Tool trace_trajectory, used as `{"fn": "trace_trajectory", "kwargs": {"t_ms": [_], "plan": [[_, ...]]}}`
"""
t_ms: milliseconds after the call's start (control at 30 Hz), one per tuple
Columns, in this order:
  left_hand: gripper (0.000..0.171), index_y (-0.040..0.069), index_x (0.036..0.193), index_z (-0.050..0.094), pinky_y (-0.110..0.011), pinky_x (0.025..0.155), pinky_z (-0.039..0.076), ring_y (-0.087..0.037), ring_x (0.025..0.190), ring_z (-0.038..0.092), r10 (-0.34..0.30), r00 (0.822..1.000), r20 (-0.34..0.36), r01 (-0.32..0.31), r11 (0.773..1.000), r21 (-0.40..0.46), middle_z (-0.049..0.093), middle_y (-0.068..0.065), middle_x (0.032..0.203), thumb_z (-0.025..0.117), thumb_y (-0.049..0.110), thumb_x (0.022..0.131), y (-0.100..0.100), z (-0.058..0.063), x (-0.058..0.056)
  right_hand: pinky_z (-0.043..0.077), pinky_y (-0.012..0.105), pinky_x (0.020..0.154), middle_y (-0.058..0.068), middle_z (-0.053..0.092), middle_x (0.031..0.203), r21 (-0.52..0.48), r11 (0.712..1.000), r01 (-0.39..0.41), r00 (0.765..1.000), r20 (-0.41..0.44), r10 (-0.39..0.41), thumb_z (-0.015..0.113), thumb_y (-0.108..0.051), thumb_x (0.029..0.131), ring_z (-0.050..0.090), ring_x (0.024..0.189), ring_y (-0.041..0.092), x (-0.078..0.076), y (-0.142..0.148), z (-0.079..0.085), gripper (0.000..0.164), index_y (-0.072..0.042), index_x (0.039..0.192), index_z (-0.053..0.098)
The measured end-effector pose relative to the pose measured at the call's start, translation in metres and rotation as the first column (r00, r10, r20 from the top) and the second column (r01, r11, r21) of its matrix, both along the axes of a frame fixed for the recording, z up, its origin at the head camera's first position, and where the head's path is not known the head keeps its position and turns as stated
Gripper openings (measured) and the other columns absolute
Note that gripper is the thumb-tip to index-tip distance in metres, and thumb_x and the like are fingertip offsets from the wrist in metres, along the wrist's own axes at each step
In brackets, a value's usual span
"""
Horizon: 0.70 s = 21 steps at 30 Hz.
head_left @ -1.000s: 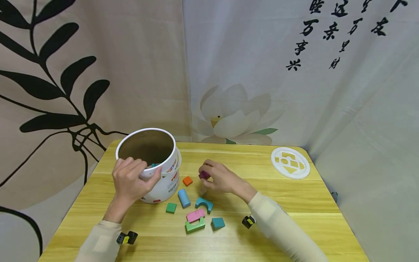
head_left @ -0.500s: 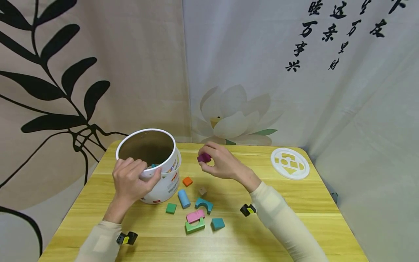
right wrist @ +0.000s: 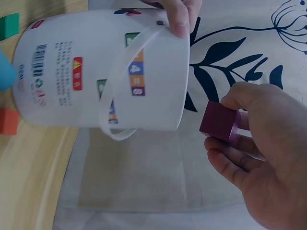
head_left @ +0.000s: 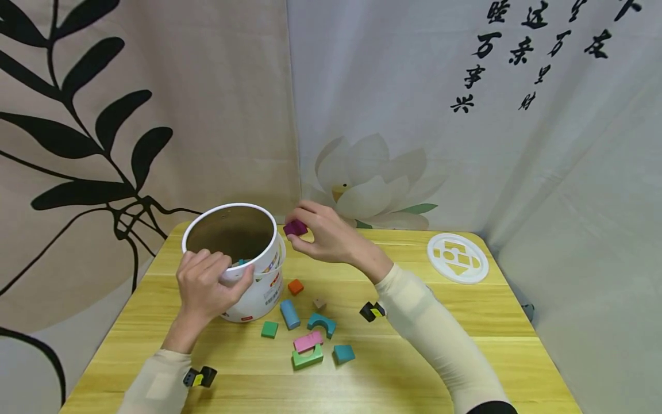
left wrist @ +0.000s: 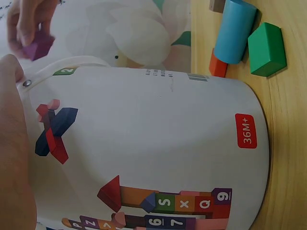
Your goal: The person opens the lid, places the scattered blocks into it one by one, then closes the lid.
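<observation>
A white bucket (head_left: 253, 296) with printed block pictures stands at the left of the table. My left hand (head_left: 209, 284) grips its near rim, fingers over the edge and thumb outside. My right hand (head_left: 331, 233) pinches a purple block (head_left: 295, 227) between thumb and fingers, in the air just right of the bucket's rim. The right wrist view shows this purple block (right wrist: 219, 120) as a cube-like piece beside the bucket mouth. A bit of blue shows inside the bucket; the rest of its contents is hidden.
Right of the bucket lie an orange block (head_left: 296, 287), a blue cylinder (head_left: 290, 314), a green block (head_left: 269, 329), a teal arch (head_left: 322, 323), a pink block (head_left: 308, 341), a light green piece (head_left: 307, 359), a teal block (head_left: 343, 354) and a wooden block (head_left: 319, 303). A white cut-out lid (head_left: 457, 258) lies far right.
My right hand has lifted the purple block off the table and carried it up and left toward the bucket's rim. My left hand keeps its grip on the bucket.
</observation>
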<state>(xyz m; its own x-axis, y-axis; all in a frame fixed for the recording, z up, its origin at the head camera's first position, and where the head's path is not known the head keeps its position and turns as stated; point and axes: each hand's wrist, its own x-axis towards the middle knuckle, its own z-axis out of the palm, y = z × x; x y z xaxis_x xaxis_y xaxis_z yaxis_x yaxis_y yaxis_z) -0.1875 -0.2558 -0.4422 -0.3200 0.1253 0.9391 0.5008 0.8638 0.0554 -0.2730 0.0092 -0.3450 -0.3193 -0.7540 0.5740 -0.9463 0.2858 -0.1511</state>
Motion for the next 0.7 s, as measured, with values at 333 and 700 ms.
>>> {"fn": "trace_trajectory", "kwargs": {"t_ms": [333, 700], "plan": [[0.047, 0.011, 0.051, 0.044, -0.044, 0.052, 0.028, -0.023, 0.045, 0.038, -0.009, 1.0, -0.025, 0.01, 1.0, 0.007, 0.046, -0.002, 0.045, 0.064, 0.044, 0.078, 0.0, 0.001, 0.0, 0.048, 0.018, 0.076, 0.001, 0.064, 0.1, 0.045, 0.998, -0.054, 0.998, 0.025, 0.052, 0.068, -0.017, 0.09, 0.055, 0.085, 0.007, -0.004, -0.044, 0.015, 0.02, -0.006, 0.106, 0.071], [0.046, 0.01, 0.053, 0.046, -0.043, 0.052, 0.028, -0.023, 0.046, 0.039, -0.016, 0.999, -0.046, 0.016, 1.0, 0.002, 0.048, -0.003, 0.046, 0.064, 0.045, 0.078, 0.0, 0.001, -0.001, 0.048, 0.018, 0.084, 0.002, 0.063, 0.113, 0.2, 0.979, -0.044, 0.997, 0.067, 0.031, 0.068, -0.021, 0.095, 0.056, 0.094, 0.009, -0.005, -0.083, 0.016, 0.028, -0.007, 0.119, 0.07]]}}
